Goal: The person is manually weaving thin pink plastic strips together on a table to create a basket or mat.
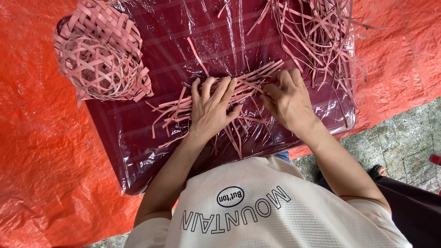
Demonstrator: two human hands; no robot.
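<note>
Evenly daylit and sharp, with white glare streaking the plastic film and mild wide-angle bending at edges.

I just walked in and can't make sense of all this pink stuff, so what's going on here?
A person is working pink strips on a dark red board wrapped in clear plastic. The left hand lies flat, pressing the laid-out strips down, while the right hand fingers pinch strips beside it. Two woven pink baskets sit at the board's corner, a loose strip pile opposite, over an orange tarp.
</note>
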